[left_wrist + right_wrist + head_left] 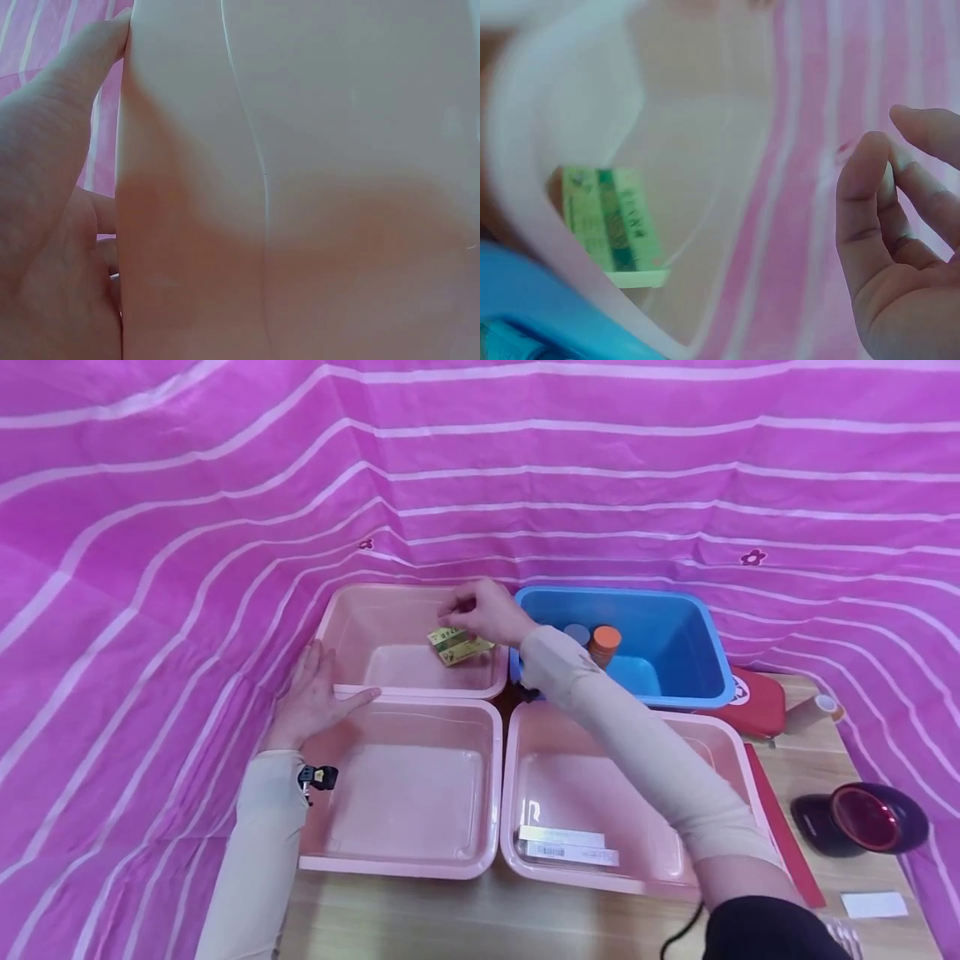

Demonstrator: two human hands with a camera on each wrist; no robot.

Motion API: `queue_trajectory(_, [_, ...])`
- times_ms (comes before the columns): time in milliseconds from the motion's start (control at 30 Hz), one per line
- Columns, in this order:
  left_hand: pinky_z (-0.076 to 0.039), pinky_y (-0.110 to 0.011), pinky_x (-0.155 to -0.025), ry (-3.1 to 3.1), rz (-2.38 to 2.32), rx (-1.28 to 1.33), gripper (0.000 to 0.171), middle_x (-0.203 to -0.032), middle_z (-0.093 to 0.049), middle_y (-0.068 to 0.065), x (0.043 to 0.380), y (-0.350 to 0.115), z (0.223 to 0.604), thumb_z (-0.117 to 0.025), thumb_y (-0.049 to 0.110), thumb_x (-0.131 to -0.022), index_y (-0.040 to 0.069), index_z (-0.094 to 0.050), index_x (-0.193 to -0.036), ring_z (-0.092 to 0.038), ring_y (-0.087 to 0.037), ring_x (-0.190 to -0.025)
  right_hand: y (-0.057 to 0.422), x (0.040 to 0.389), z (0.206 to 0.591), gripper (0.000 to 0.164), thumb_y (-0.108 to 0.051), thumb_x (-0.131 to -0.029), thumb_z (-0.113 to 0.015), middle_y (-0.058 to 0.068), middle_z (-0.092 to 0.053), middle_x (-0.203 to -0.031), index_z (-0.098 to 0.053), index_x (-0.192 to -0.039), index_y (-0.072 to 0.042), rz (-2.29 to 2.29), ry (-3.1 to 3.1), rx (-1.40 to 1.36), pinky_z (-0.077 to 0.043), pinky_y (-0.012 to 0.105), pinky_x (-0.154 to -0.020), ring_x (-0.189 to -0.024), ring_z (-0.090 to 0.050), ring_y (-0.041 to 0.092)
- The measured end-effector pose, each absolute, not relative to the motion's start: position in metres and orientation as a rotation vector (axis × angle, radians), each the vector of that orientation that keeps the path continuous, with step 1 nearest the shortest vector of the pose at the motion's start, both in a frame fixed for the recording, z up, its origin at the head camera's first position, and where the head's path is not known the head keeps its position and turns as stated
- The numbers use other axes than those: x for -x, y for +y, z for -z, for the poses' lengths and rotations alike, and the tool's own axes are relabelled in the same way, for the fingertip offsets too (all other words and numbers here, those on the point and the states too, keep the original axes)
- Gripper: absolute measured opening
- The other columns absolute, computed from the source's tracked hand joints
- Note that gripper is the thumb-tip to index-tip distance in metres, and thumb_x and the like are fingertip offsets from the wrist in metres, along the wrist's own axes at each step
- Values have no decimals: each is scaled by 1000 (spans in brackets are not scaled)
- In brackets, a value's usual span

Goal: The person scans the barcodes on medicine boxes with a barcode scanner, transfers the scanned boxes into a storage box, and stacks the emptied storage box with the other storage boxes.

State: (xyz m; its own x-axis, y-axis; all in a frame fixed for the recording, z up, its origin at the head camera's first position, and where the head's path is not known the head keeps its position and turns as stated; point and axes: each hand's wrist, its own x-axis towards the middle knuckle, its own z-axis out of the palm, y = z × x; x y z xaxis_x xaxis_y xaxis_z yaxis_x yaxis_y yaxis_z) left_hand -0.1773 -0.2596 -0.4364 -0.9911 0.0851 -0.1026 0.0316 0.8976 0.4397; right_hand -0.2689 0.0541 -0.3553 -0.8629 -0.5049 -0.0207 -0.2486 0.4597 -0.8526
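My right hand (pixel 483 610) is above the back left pink bin (pixel 416 692), its fingers curled and thumb against a fingertip. Nothing shows between the fingers (pixel 866 225) in the right wrist view. Just below it, two yellow-green printed boxes (pixel 453 647) lie in that bin's right part; one such box (pixel 611 217) shows in the right wrist view. My left hand (pixel 307 697) rests at the bin's near left corner, fingers extended along the outside, thumb stretched over the near rim. In the left wrist view, the thumb (pixel 90 60) touches a pale pink wall (pixel 195 150).
A blue bin (pixel 716 652) beside it holds an orange-capped bottle (pixel 605 642) and a grey-capped one. Two more pink bins stand in front; the right one holds slim white boxes (pixel 566 846). A red case (pixel 757 702) and a dark cup (pixel 873 817) are at right.
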Motion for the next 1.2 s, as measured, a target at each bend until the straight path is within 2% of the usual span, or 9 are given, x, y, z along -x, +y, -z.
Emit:
queue_trajectory(200, [-7, -75, -120, 2943, -665, -82, 122, -171, 11, -24, 178, -266, 434, -63, 72, -87, -5, -8, -162, 11, -40, -159, 99, 196, 347, 17, -15, -92, -78, 1, -72, -106, -79, -108, -10, 1252, 2426, 918, -58, 30, -74, -93, -64, 16])
queue_trajectory(333, [-6, -73, -121, 2940, -671, -57, 121, -170, 11, -24, 177, -270, 436, -63, 72, -87, -6, -8, -162, 12, -40, -159, 130, 153, 370, 15, -14, -91, -79, -3, -72, -96, -78, -105, -10, 1161, 2367, 1068, -59, 28, -71, -84, -65, 11])
queue_trajectory(433, [-7, -71, -122, 2938, -671, -45, 122, -171, 11, -24, 175, -272, 438, -63, 73, -86, -5, -9, -162, 11, -40, -159, 149, 128, 395, 19, -18, -90, -81, -4, -72, -95, -78, -107, -12, 1070, 2334, 1056, -59, 28, -71, -80, -65, 7])
queue_trajectory(600, [-9, -73, -121, 2959, -661, -44, 121, -171, 8, -25, 176, -274, 439, -63, 73, -87, -6, -11, -162, 9, -40, -159, 164, 104, 437, 27, -26, -90, -81, -6, -76, -103, -77, -116, -18, 898, 2279, 891, -60, 37, -89, -90, -68, 4])
queue_trajectory(700, [-9, -75, -120, 2963, -659, -41, 120, -171, 7, -24, 176, -274, 438, -63, 72, -87, -6, -11, -162, 9, -39, -159, 163, 95, 457, 35, -33, -87, -83, -9, -76, -107, -77, -118, -19, 784, 2233, 797, -56, 43, -99, -99, -68, 8])
queue_trajectory(800, [-8, -75, -119, 2958, -662, -42, 120, -171, 7, -25, 177, -273, 437, -64, 72, -87, -6, -11, -162, 9, -39, -159, 158, 91, 472, 41, -37, -84, -86, -7, -76, -111, -77, -119, -18, 715, 2189, 770, -52, 47, -103, -105, -67, 12])
queue_trajectory(900, [-8, -75, -120, 2954, -666, -36, 120, -171, 7, -24, 178, -272, 437, -64, 72, -87, -5, -12, -162, 9, -39, -159, 151, 91, 481, 38, -36, -84, -86, -3, -77, -109, -78, -117, -19, 674, 2166, 796, -53, 45, -101, -102, -67, 11])
queue_trajectory(1067, [-9, -72, -121, 2958, -670, -35, 120, -171, 8, -24, 178, -271, 438, -64, 73, -86, -5, -12, -162, 9, -39, -159, 144, 92, 489, 30, -29, -84, -86, -2, -78, -96, -80, -110, -15, 670, 2141, 866, -53, 27, -84, -80, -62, 4])
queue_trajectory(1200, [-9, -71, -122, 2955, -676, -38, 120, -171, 8, -24, 177, -270, 436, -65, 71, -87, -5, -11, -162, 9, -39, -159, 142, 94, 494, 27, -26, -83, -87, -10, -74, -85, -81, -107, -15, 696, 2120, 874, -50, 21, -75, -73, -57, 2])
